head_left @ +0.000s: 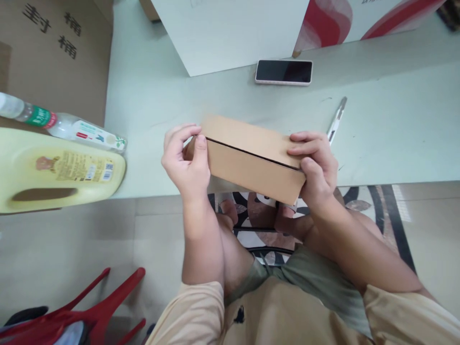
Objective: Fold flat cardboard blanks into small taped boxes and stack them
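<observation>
A small brown cardboard box (251, 158) is held at the near edge of the pale table (151, 110), partly past it. My left hand (185, 160) grips its left end, fingers curled over the top and thumb on the front face. My right hand (316, 165) clamps the right end, fingers flat on the lid and thumb on the side. The lid lies shut, with a dark seam along its front edge.
A phone (283, 72) lies face up at the back. A small utility knife (336, 122) rests behind my right hand. A yellow jug (53, 172) and a clear bottle (61, 125) lie at left. Large cardboard (230, 33) stands behind. A red chair (89, 311) sits below left.
</observation>
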Demonstrator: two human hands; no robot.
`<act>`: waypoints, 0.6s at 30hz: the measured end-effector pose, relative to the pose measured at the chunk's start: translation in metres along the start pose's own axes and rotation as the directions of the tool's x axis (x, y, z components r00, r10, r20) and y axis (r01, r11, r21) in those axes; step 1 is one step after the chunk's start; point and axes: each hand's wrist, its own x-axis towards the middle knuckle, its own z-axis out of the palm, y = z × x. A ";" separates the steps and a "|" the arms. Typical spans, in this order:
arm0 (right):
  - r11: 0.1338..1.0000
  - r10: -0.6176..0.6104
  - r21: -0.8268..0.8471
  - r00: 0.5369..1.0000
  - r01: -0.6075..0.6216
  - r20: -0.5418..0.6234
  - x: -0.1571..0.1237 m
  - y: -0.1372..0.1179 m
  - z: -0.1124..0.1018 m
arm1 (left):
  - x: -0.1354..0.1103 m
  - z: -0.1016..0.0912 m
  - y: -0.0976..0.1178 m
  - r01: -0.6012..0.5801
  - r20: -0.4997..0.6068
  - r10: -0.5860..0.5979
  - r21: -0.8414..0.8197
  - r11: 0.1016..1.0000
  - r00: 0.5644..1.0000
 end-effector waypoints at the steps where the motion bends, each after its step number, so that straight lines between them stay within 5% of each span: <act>1: 1.000 0.006 -0.018 1.000 -0.005 0.008 0.001 -0.001 -0.001 | 0.000 0.000 0.000 0.007 0.001 -0.007 -0.001 1.000 1.000; 12: 1.000 0.001 0.026 0.999 -0.002 0.037 -0.001 0.003 -0.001 | 0.004 -0.003 0.005 0.100 0.024 -0.100 -0.024 0.995 0.995; 15: 0.995 0.087 0.036 0.996 -0.088 0.028 -0.002 0.014 -0.001 | 0.010 -0.007 -0.003 0.133 -0.039 -0.136 -0.083 0.988 0.990; 18: 0.969 0.240 0.044 0.970 -0.241 0.033 -0.001 0.022 -0.001 | 0.022 -0.010 -0.017 0.270 -0.145 -0.295 -0.174 0.947 0.944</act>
